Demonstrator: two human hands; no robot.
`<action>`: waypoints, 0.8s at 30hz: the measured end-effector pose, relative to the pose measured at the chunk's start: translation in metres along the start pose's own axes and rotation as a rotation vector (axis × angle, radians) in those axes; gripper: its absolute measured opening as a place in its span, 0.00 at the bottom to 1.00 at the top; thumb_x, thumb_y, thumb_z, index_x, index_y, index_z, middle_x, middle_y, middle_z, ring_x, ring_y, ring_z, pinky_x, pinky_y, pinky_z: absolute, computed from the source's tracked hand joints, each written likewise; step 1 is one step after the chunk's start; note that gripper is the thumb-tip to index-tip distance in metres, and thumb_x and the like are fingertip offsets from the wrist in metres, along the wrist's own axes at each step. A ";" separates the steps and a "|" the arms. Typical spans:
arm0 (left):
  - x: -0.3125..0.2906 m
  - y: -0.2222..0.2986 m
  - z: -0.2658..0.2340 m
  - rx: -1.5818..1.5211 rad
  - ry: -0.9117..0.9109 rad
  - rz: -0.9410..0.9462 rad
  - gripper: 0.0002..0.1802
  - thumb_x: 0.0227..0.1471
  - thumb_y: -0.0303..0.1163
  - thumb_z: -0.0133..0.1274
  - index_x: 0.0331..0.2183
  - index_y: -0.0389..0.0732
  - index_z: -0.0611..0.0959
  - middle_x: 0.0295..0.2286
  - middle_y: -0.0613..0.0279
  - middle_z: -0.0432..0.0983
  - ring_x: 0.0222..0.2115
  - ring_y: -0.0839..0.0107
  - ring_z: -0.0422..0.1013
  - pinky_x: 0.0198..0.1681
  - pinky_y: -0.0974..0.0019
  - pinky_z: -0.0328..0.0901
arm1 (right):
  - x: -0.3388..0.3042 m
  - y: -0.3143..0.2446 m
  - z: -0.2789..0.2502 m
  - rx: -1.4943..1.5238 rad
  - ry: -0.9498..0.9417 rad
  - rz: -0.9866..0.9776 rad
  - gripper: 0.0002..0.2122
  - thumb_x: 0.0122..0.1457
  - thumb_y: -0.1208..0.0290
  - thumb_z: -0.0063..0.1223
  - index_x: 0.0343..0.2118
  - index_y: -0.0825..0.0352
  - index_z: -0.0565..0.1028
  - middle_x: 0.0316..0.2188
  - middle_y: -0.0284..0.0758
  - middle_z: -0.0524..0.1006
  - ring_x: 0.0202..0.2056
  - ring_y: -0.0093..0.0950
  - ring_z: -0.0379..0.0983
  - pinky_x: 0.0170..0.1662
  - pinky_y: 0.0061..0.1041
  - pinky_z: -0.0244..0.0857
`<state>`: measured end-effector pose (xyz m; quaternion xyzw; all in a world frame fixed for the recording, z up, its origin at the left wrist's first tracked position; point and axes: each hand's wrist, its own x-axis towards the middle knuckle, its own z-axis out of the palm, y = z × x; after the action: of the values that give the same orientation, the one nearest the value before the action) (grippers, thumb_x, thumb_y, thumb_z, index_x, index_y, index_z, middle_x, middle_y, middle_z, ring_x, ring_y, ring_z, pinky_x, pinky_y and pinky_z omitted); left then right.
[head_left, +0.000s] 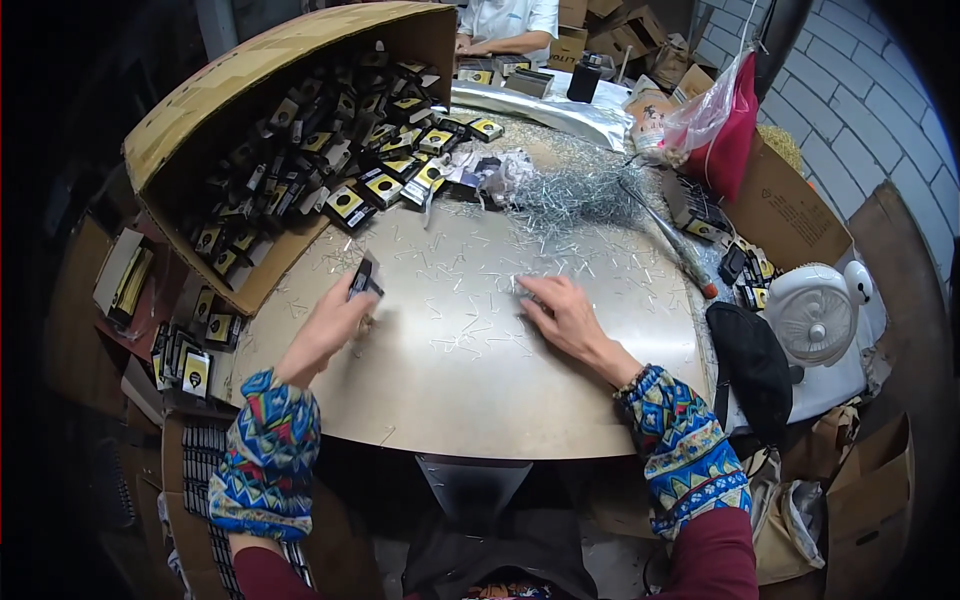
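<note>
My left hand is closed around a small black box, held just above the left part of the metal-topped table. My right hand is low over the tabletop, its thumb and index finger apart, and I make out nothing between them. Thin bent wire pieces lie scattered between my hands. Beyond my right hand rises a tangled heap of the same silvery wire. Several yellow-and-black small boxes lie at the back, next to crumpled pale wrapping.
A large cardboard carton on its side spills small boxes at the back left. On the right are a white fan, a black pouch, a red-handled tool and a red bag. Another person sits across the table.
</note>
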<state>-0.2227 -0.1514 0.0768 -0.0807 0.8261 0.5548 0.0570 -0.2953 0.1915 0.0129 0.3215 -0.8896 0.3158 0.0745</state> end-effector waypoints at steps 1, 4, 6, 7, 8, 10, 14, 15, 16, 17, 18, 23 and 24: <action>-0.008 -0.002 0.004 -0.230 -0.016 -0.010 0.20 0.55 0.33 0.48 0.48 0.35 0.71 0.34 0.55 0.75 0.28 0.68 0.74 0.31 0.67 0.70 | -0.004 -0.007 0.000 -0.120 0.008 -0.026 0.18 0.60 0.63 0.53 0.51 0.64 0.74 0.50 0.44 0.73 0.52 0.41 0.67 0.55 0.35 0.58; -0.044 0.002 0.008 -0.514 -0.051 -0.123 0.15 0.55 0.32 0.49 0.42 0.34 0.71 0.32 0.53 0.76 0.25 0.66 0.75 0.27 0.67 0.72 | -0.003 -0.005 0.008 -0.307 0.152 -0.170 0.19 0.59 0.64 0.53 0.52 0.66 0.72 0.51 0.45 0.72 0.51 0.42 0.67 0.54 0.37 0.59; -0.059 0.001 0.021 -0.581 -0.026 -0.159 0.14 0.54 0.31 0.50 0.41 0.34 0.71 0.31 0.50 0.77 0.23 0.65 0.76 0.25 0.65 0.74 | 0.002 0.008 0.015 -0.316 0.134 -0.123 0.19 0.60 0.64 0.53 0.52 0.66 0.72 0.52 0.46 0.71 0.53 0.43 0.66 0.56 0.39 0.57; -0.068 -0.003 0.024 -0.619 -0.003 -0.152 0.15 0.54 0.32 0.51 0.41 0.34 0.71 0.31 0.50 0.77 0.24 0.65 0.76 0.26 0.65 0.74 | 0.009 0.005 0.017 -0.313 0.112 -0.087 0.20 0.60 0.64 0.53 0.53 0.67 0.71 0.54 0.46 0.70 0.55 0.43 0.65 0.57 0.40 0.56; -0.076 -0.006 0.027 -0.656 0.018 -0.145 0.16 0.54 0.32 0.51 0.42 0.34 0.70 0.31 0.50 0.77 0.24 0.65 0.75 0.26 0.64 0.74 | 0.010 0.000 0.020 -0.310 0.112 -0.095 0.20 0.60 0.64 0.53 0.53 0.67 0.71 0.54 0.46 0.70 0.55 0.43 0.65 0.57 0.40 0.56; -0.090 -0.010 0.030 -0.796 -0.027 -0.154 0.18 0.55 0.32 0.53 0.45 0.35 0.70 0.33 0.53 0.76 0.26 0.65 0.76 0.28 0.64 0.75 | 0.009 -0.011 0.026 0.017 0.005 -0.105 0.21 0.61 0.63 0.52 0.55 0.67 0.69 0.57 0.47 0.67 0.58 0.45 0.61 0.61 0.42 0.52; -0.108 -0.013 0.053 -0.818 0.057 -0.153 0.17 0.55 0.33 0.55 0.45 0.37 0.73 0.34 0.62 0.75 0.32 0.72 0.76 0.34 0.65 0.75 | 0.039 -0.020 0.044 -0.234 -0.030 -0.161 0.24 0.64 0.56 0.44 0.58 0.67 0.65 0.60 0.48 0.62 0.61 0.45 0.56 0.62 0.46 0.49; -0.109 -0.016 0.058 -0.823 0.063 -0.117 0.17 0.55 0.32 0.55 0.45 0.37 0.74 0.36 0.61 0.76 0.33 0.73 0.76 0.35 0.67 0.74 | 0.052 -0.017 0.045 -0.245 -0.037 -0.085 0.25 0.65 0.53 0.41 0.57 0.67 0.66 0.60 0.49 0.61 0.62 0.45 0.54 0.64 0.46 0.46; -0.113 -0.019 0.060 -0.828 0.082 -0.080 0.17 0.56 0.31 0.54 0.46 0.37 0.74 0.37 0.60 0.77 0.34 0.73 0.76 0.36 0.68 0.74 | 0.062 -0.015 0.049 -0.236 -0.037 -0.092 0.25 0.65 0.53 0.41 0.57 0.67 0.66 0.60 0.49 0.61 0.62 0.45 0.54 0.64 0.46 0.46; -0.115 -0.018 0.062 -0.867 0.074 -0.051 0.15 0.56 0.29 0.53 0.45 0.35 0.75 0.36 0.62 0.78 0.34 0.75 0.76 0.39 0.72 0.73 | 0.070 -0.009 0.048 -0.291 -0.008 0.028 0.25 0.65 0.53 0.41 0.57 0.67 0.65 0.61 0.50 0.60 0.63 0.46 0.52 0.65 0.45 0.45; -0.116 -0.018 0.063 -0.867 0.072 -0.045 0.15 0.56 0.29 0.53 0.45 0.35 0.75 0.36 0.62 0.78 0.34 0.75 0.76 0.39 0.72 0.73 | 0.074 -0.004 0.046 -0.346 0.021 0.149 0.25 0.65 0.53 0.41 0.57 0.67 0.65 0.61 0.50 0.60 0.64 0.46 0.51 0.65 0.44 0.43; -0.129 -0.031 0.065 -0.974 0.105 -0.107 0.14 0.59 0.32 0.52 0.45 0.35 0.75 0.36 0.63 0.78 0.34 0.77 0.76 0.38 0.72 0.72 | 0.048 -0.037 0.073 -0.218 -0.048 -0.117 0.25 0.65 0.52 0.41 0.56 0.69 0.65 0.60 0.53 0.61 0.63 0.50 0.52 0.65 0.46 0.46; -0.134 -0.034 0.065 -1.030 0.120 -0.111 0.15 0.60 0.32 0.51 0.46 0.36 0.75 0.37 0.63 0.78 0.35 0.77 0.76 0.39 0.73 0.72 | 0.040 -0.048 0.076 -0.226 -0.047 -0.151 0.26 0.65 0.52 0.40 0.57 0.68 0.65 0.60 0.52 0.60 0.63 0.50 0.52 0.65 0.46 0.45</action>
<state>-0.0847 -0.0944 0.0457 -0.1734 0.4425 0.8798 -0.0082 -0.2915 0.0953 -0.0093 0.3844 -0.8942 0.1995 0.1128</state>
